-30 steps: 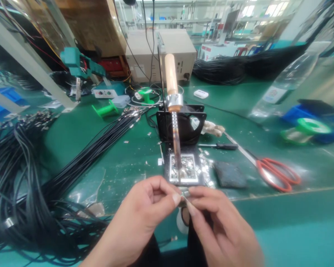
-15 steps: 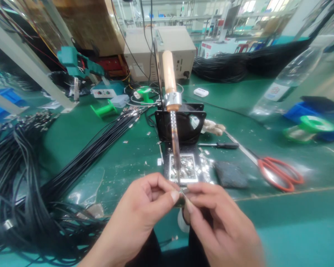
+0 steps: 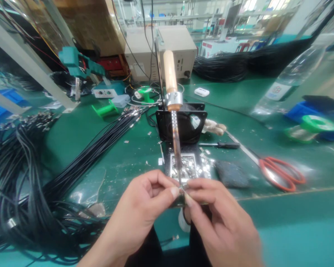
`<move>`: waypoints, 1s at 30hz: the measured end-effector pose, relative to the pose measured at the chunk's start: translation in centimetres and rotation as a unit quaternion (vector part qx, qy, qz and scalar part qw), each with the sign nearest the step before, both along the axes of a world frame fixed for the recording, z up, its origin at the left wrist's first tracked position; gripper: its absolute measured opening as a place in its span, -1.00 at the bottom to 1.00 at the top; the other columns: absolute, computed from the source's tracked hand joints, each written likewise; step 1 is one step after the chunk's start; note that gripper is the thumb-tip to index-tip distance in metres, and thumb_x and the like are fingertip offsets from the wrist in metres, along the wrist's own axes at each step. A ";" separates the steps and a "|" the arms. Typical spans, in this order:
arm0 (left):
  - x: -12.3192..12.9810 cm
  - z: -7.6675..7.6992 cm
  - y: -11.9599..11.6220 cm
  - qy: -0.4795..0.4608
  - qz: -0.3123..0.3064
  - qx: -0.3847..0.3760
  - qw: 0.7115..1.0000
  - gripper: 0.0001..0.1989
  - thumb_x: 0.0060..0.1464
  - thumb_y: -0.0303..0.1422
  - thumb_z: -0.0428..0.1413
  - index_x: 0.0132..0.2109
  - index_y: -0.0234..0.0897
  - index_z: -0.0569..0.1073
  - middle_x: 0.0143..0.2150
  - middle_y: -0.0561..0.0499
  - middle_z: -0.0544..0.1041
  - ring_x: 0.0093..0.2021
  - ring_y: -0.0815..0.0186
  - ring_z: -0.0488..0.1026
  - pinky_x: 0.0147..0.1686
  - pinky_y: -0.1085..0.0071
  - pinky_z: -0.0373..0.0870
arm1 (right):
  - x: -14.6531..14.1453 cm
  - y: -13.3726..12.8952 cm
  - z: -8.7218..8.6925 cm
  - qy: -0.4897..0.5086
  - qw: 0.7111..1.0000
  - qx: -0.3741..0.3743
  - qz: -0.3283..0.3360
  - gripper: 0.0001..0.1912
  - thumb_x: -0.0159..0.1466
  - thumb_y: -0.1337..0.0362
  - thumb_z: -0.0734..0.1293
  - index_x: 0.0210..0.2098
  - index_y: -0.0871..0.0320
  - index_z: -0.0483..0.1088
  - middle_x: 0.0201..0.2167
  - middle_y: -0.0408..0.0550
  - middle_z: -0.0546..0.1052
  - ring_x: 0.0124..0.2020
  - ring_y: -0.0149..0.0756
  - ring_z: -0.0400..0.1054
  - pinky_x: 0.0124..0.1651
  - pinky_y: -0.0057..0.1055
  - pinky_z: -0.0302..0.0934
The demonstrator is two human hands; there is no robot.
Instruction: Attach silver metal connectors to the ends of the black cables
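A soldering iron with a wooden handle is clamped tip-down in a stand. My left hand is closed in a pinch just below and left of the tip, and its fingers hide whatever small piece they hold. Opposite it, my right hand pinches a thin silvery wire between thumb and forefinger. The fingertips of both hands nearly meet under the iron's tip. Right behind them lies a square tray of small metal pieces, with more pieces scattered to its right.
Behind the iron stands a black fan frame. Bundles of black cable cover the left side. To the right lie a screwdriver, a dark pad, red-handled scissors, a green spool and a plastic bottle.
Both hands have risen slightly, bringing the pinched fingertips closer to the iron's tip. Their grips look the same, and the view has shifted a little.
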State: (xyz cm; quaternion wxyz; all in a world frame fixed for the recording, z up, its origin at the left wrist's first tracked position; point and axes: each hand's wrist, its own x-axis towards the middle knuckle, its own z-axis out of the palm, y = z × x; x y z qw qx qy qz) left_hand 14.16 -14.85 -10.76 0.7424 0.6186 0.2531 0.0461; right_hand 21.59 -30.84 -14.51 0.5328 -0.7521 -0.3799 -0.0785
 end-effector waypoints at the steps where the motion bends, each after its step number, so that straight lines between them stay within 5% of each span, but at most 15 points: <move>1: 0.0 0.0 0.0 -0.002 0.001 0.000 1.000 -0.79 0.11 -0.31 0.34 -0.37 -0.32 0.51 -0.35 0.06 0.61 -0.47 0.50 0.32 -0.44 0.57 0.25 | 0.0 0.0 0.0 0.001 1.000 -0.001 0.001 -0.89 0.34 0.44 0.38 -0.22 0.09 0.51 -0.10 -0.09 0.62 -0.13 -0.40 0.58 -0.02 -0.51 0.49; 30: 0.0 0.2 0.0 -0.011 0.000 -0.005 1.000 -0.80 0.14 -0.31 0.33 -0.35 -0.31 0.51 -0.35 0.06 0.59 -0.44 0.47 0.34 -0.43 0.56 0.25 | 0.0 0.6 0.6 0.010 0.999 0.038 -0.006 -0.86 0.34 0.46 0.37 -0.28 0.12 0.51 -0.16 -0.06 0.63 -0.20 -0.39 0.58 -0.07 -0.48 0.51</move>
